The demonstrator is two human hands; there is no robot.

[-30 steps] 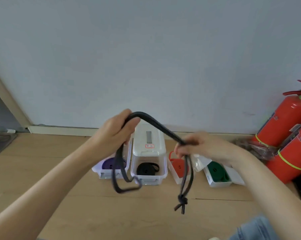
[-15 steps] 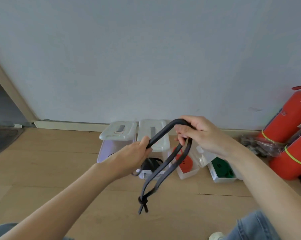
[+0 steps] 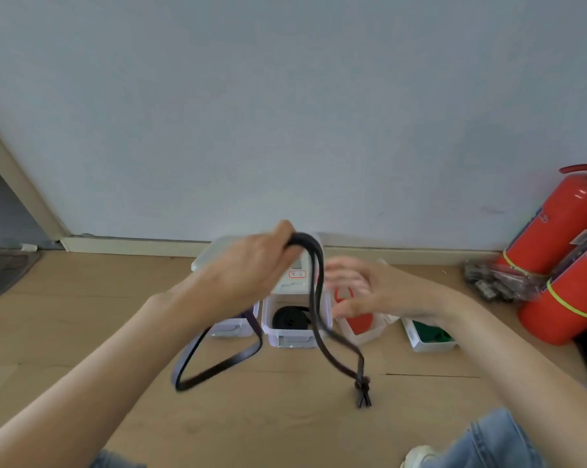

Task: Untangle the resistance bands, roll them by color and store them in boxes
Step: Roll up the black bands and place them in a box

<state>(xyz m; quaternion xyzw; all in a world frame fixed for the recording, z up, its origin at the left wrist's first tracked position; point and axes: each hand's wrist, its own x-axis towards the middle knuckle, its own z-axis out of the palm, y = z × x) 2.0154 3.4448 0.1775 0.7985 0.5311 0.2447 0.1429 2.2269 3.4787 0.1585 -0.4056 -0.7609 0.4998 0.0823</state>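
The black band (image 3: 314, 298) is now gripped by the left hand (image 3: 251, 268) alone; the blurred right hand (image 3: 359, 292), apparently spread, has released it. Rolling seems imminent.

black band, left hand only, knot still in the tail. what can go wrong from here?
1. The black band hangs over the left hand alone; the right hand is open and off it, so it could slip to the floor.
2. The knot near the dangling end looks tight; rolling now would likely give a lumpy roll.
3. The loose loop swings just in front of the open box holding a black roll and may snag its rim.
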